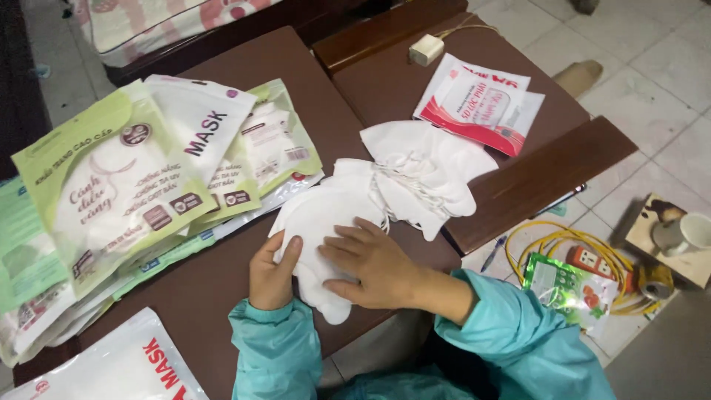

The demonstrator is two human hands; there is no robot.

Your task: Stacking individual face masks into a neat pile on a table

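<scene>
A heap of white face masks (pixel 400 181) lies on the dark brown table (pixel 215 289). My left hand (pixel 272 272) grips the near left edge of the closest white mask (pixel 318 222), thumb on top. My right hand (pixel 374 263) lies flat on the same mask, fingers spread and pressing it down. Both arms wear teal sleeves. Green and white mask pouches (pixel 126 185) are fanned out to the left of my hands.
Red and white pouches (pixel 481 104) lie at the far right of the table beside a small white adapter (pixel 426 50). A white pouch (pixel 126 363) sits at the near left. On the tiled floor at right are a yellow cable with a power strip (pixel 585 255), a green packet (pixel 566 289) and a mug (pixel 685 233).
</scene>
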